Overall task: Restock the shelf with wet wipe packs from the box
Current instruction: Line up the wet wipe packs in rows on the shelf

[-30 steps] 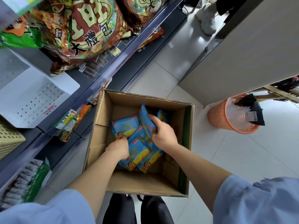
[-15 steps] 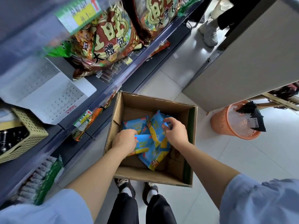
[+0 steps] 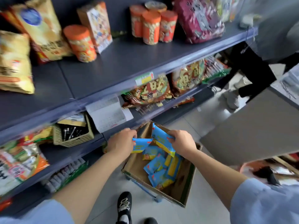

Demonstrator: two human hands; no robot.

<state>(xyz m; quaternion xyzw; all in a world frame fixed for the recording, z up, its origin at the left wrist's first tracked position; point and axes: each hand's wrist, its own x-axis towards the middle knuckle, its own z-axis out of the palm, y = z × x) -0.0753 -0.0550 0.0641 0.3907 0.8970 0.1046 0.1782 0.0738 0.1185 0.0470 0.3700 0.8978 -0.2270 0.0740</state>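
You are holding two blue-and-yellow wet wipe packs up above the open cardboard box (image 3: 135, 166). Your left hand (image 3: 120, 141) is pinching one pack (image 3: 141, 144) by its edge with curled fingers, and your right hand (image 3: 182, 143) is gripping the other pack (image 3: 161, 139), which is tilting down towards the box. The two packs are nearly touching between your hands. More loose packs (image 3: 161, 171) are lying jumbled inside the box, which is sitting on the tiled floor just beside the dark shelf unit (image 3: 113, 65). Orange canisters (image 3: 152, 27) and snack bags (image 3: 152, 91) are standing on the shelves, with a woven basket (image 3: 72, 139) lower down on the left. Motion is blurring much of the view.
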